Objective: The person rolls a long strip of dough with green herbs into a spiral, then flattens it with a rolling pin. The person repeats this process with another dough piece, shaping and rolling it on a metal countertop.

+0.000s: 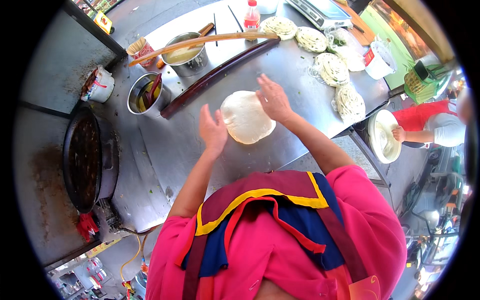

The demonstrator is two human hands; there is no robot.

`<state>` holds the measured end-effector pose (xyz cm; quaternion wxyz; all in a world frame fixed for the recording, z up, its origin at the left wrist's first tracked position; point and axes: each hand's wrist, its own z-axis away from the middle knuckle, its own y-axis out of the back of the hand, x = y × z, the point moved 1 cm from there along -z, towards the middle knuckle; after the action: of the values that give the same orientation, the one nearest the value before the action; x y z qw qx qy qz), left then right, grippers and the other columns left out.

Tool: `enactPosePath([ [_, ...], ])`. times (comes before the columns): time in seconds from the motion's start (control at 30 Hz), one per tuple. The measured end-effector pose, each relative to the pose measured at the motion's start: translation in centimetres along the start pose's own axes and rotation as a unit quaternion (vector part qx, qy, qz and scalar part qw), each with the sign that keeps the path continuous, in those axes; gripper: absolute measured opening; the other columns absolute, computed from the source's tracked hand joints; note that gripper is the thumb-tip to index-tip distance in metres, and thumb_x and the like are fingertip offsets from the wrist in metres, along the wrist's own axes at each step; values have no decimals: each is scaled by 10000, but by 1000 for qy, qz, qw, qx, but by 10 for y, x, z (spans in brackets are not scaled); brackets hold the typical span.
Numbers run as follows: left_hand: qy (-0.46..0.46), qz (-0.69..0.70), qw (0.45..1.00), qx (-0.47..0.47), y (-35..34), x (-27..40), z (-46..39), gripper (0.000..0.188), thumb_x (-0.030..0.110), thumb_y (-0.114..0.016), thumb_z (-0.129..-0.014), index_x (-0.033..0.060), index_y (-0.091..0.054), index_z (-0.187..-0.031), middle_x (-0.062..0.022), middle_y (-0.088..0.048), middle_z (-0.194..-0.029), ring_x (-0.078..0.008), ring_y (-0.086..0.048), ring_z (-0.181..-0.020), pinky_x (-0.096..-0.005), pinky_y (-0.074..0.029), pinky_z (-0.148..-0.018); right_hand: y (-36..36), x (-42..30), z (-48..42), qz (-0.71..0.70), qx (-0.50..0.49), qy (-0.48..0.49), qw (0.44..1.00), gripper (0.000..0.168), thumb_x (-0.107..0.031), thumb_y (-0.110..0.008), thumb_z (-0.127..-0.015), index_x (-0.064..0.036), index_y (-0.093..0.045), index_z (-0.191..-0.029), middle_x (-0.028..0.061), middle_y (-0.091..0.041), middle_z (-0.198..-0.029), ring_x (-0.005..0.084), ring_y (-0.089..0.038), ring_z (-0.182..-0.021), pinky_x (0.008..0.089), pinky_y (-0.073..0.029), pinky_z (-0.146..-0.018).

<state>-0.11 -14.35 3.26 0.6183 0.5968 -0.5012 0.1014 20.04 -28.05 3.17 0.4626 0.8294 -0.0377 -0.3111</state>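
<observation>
A flattened round of white dough (247, 122) lies on the steel worktop (180, 150) in front of me. My left hand (213, 129) is at its left edge, thumb and fingers apart, holding nothing. Over the dough's upper right edge is my right hand (275, 98), fingers extended and empty; whether it touches the dough I cannot tell. Beyond the dough lies a dark wooden rolling pin (221, 77), slanting across the worktop. Several coiled dough pieces (332, 69) flecked with green sit to the right, some in plastic wrap.
To the left stand a deep round pan (84, 161), a metal pot of yellow liquid with a brush (148, 93), and another pot (186, 56) bridged by a wooden stick (202, 40). A bottle (252, 18) and scale (318, 13) are behind. Another person's hand (399, 133) touches a white bucket (384, 137).
</observation>
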Motion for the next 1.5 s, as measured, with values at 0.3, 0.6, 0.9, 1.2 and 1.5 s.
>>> enactPosePath([
  [0.3, -208, -186, 956, -86, -73, 18, 16, 568, 215, -411, -1007, -80, -339, -1487, -254, -332, -1563, -363, -240, -1497, -492, -134, -1238, -43, -28, 20, 122, -113, 74, 983, 541, -296, -321, -1051, -47, -350, -1531, 159, -307, -1611, 290, -276, -1497, 408, -183, -1238],
  [0.6, -223, -244, 938, -110, -60, 9, 18, 659, 292, -492, -986, -61, -307, -1510, -235, -299, -1586, -358, -231, -1500, -486, -142, -1237, -32, -6, 22, 137, -124, 35, 982, 543, -372, -336, -1050, -170, -347, -1555, 101, -299, -1625, 261, -255, -1507, 392, -153, -1247],
  [0.9, -243, -276, 920, -134, -37, 6, 21, 778, 474, -533, -953, 58, -287, -1562, -169, -272, -1621, -334, -223, -1509, -485, -150, -1230, -1, 17, 28, 159, -154, 51, 974, 658, -583, -370, -1000, -255, -327, -1569, 50, -268, -1643, 223, -215, -1520, 369, -117, -1251],
  [1.2, -217, -288, 916, -173, -33, 1, 15, 746, 569, -436, -981, 117, -324, -1563, -131, -259, -1638, -316, -196, -1523, -528, -104, -1225, -1, 28, 18, 127, -214, 38, 968, 705, -624, -315, -1003, -224, -286, -1584, 77, -240, -1652, 227, -185, -1531, 403, -88, -1250],
  [1.5, -190, -212, 948, -143, -86, 20, -2, 523, 273, -391, -1042, 91, -374, -1532, -93, -314, -1619, -272, -213, -1523, -496, -95, -1243, -36, 4, 7, 30, -165, 89, 982, 594, -423, -276, -1070, -112, -288, -1576, 91, -233, -1653, 257, -168, -1537, 454, -81, -1247],
])
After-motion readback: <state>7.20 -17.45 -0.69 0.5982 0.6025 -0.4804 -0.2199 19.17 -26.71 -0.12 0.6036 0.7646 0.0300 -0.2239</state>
